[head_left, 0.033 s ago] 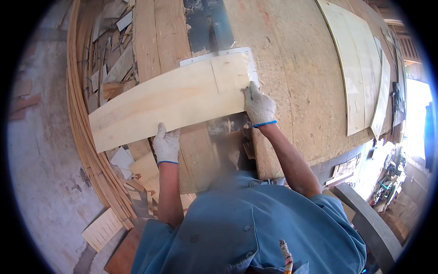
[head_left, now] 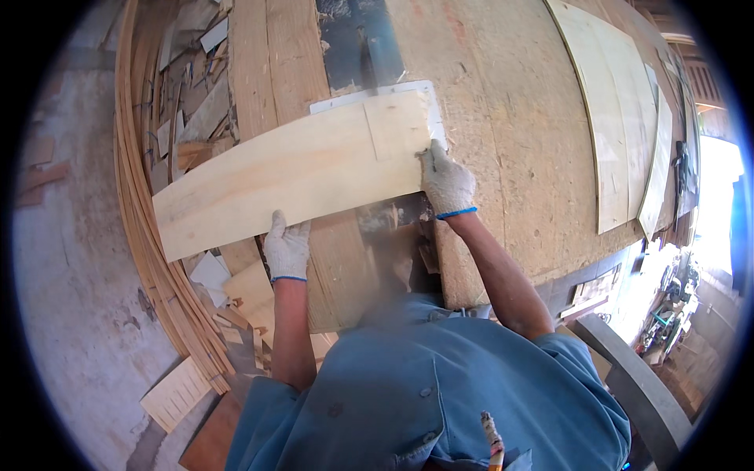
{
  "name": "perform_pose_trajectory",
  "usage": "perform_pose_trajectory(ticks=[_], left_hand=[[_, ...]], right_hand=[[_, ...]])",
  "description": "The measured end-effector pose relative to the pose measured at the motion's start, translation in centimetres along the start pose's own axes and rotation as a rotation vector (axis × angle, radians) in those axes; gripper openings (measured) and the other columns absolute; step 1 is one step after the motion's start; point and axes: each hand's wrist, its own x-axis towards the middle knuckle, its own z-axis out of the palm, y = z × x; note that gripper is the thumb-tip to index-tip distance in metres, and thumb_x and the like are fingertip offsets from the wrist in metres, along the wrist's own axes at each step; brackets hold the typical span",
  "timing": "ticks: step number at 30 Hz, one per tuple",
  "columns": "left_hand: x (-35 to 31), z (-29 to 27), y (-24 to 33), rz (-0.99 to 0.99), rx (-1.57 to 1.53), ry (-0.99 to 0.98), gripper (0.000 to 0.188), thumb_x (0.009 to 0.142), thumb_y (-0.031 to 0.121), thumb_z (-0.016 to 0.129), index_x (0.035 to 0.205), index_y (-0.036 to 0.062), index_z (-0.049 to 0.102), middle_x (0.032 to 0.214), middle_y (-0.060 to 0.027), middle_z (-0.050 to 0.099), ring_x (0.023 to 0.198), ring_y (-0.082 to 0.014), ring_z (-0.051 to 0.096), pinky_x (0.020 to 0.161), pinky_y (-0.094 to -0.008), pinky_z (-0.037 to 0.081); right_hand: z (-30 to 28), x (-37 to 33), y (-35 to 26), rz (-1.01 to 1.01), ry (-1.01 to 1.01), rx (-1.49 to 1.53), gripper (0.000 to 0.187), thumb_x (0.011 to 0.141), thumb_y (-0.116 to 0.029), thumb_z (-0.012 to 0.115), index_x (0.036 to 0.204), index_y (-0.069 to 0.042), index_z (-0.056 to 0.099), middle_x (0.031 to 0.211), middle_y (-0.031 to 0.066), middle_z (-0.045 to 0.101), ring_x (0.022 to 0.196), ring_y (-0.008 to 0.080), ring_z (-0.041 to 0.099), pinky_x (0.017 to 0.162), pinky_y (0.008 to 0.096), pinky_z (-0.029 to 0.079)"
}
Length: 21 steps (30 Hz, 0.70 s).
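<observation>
A long, pale wooden board (head_left: 290, 177) lies across the wooden worktable (head_left: 503, 165), its left end reaching past the table's left side. My left hand (head_left: 287, 250), in a white knit glove with a blue cuff, is closed on the board's near edge, thumb on top; its other fingers are partly hidden. At the board's right end, my right hand (head_left: 449, 180), gloved alike, grips the near corner. Under the board's far right edge a white plate (head_left: 436, 129) peeks out. Dark metal (head_left: 357, 47) is set into the table beyond it.
Larger pale sheets (head_left: 605, 110) lie on the table's right. Long thin wood strips (head_left: 129, 157) run along the left, beside a heap of wood offcuts (head_left: 200, 118). A gap (head_left: 400, 259) opens in the table's near side. A grey curved metal part (head_left: 636, 385) stands at lower right.
</observation>
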Motion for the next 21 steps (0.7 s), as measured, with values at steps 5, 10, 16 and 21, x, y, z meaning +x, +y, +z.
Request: perform_pose_trajectory(ticks=[5, 10, 16, 21], left_hand=[[-0.1, 0.5, 0.4, -0.015, -0.008, -0.044, 0.050, 0.093, 0.016, 0.062, 0.138, 0.0049, 0.043, 0.139, -0.0116, 0.049, 0.133, -0.0287, 0.041, 0.116, -0.0547, 0.023], [0.4, 1.4, 0.2, -0.010, 0.000, -0.059, 0.049, 0.094, 0.017, 0.062, 0.137, 0.0048, 0.044, 0.139, -0.0109, 0.050, 0.134, -0.0278, 0.041, 0.117, -0.0529, 0.021], [2.4, 2.4, 0.7, -0.015, -0.022, -0.055, 0.041, 0.093, 0.016, 0.064, 0.131, 0.0071, 0.050, 0.134, -0.0076, 0.054, 0.130, -0.0248, 0.045, 0.115, -0.0504, 0.027], [4.0, 3.2, 1.6, -0.006, 0.029, -0.030, 0.039, 0.092, 0.018, 0.065, 0.128, 0.0092, 0.053, 0.129, -0.0058, 0.057, 0.125, -0.0229, 0.049, 0.110, -0.0488, 0.034]], right_hand=[[0.3, 0.2, -0.1, 0.064, -0.032, 0.006, 0.029, 0.096, -0.037, 0.050, 0.114, -0.014, 0.055, 0.073, 0.0223, 0.065, 0.066, 0.0435, 0.064, 0.056, 0.0551, 0.049], [1.1, 1.7, 0.9, -0.005, 0.033, -0.003, 0.027, 0.097, -0.037, 0.050, 0.112, -0.014, 0.054, 0.072, 0.0229, 0.065, 0.065, 0.0442, 0.064, 0.056, 0.0554, 0.048], [0.7, 3.3, 0.2, -0.123, 0.126, 0.047, 0.028, 0.098, -0.038, 0.047, 0.109, -0.014, 0.054, 0.074, 0.0230, 0.065, 0.069, 0.0443, 0.064, 0.060, 0.0550, 0.049], [-1.5, 4.5, -2.0, -0.004, -0.126, -0.045, 0.025, 0.095, -0.033, 0.048, 0.113, -0.018, 0.056, 0.103, 0.0127, 0.065, 0.082, 0.0369, 0.067, 0.069, 0.0499, 0.051]])
